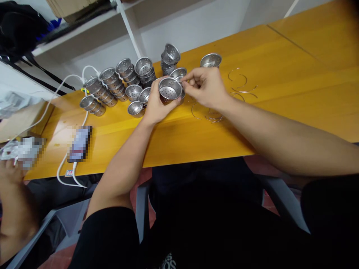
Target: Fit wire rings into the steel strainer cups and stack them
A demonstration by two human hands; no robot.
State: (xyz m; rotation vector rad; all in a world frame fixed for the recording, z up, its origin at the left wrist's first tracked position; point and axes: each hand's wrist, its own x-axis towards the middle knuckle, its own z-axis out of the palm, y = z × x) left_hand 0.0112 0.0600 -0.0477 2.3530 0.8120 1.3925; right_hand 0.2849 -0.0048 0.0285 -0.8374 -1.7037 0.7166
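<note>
My left hand [155, 105] holds a small perforated metal cup [169, 89] tilted toward me above the yellow table [280, 63]. My right hand [206, 86] pinches at the cup's right rim with fingertips closed, apparently on a thin wire handle, though the wire is hard to see there. Loose wire handles [239, 85] lie on the table just right of my right hand, and more wire handles [209, 115] lie under my right wrist.
Several stacks of identical perforated cups [112, 84] stand behind and left of my hands, one single cup [211, 60] at the back. A phone [79, 144] with a white cable [63, 168] lies at left. Another person's hand [9, 175] is at the far left edge.
</note>
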